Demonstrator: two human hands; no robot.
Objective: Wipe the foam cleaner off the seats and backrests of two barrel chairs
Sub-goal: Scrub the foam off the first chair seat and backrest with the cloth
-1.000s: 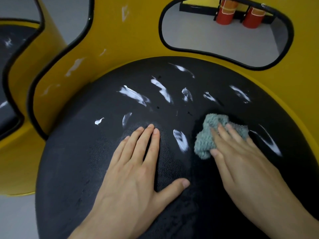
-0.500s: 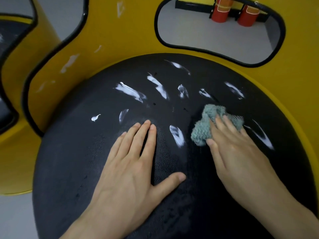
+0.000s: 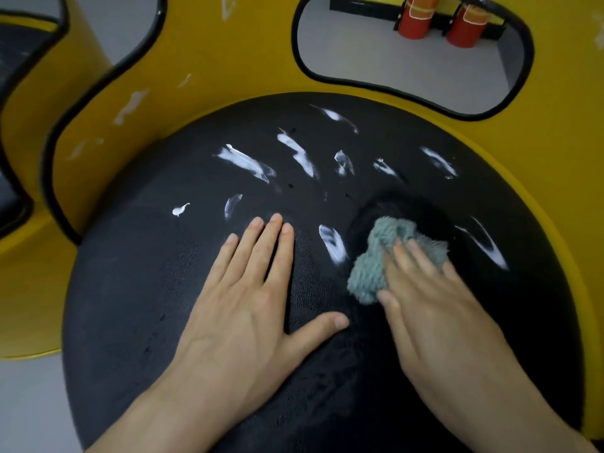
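The right hand [image 3: 434, 308], fingers flat on the cloth [image 3: 369, 269], has dragged it near-left toward a foam streak [image 3: 333, 246]. The left hand [image 3: 242, 308] lies spread on the seat [image 3: 130, 289]. Most foam remains.

We see two bare hands, the left hand [image 3: 242, 299] and the right hand [image 3: 434, 308], with both forearms [image 3: 157, 407] uncovered down to the lower edge of the view. The fingers [image 3: 281, 253] are long and slim, with short, neatly trimmed nails. The right hand's fingers look blurred.
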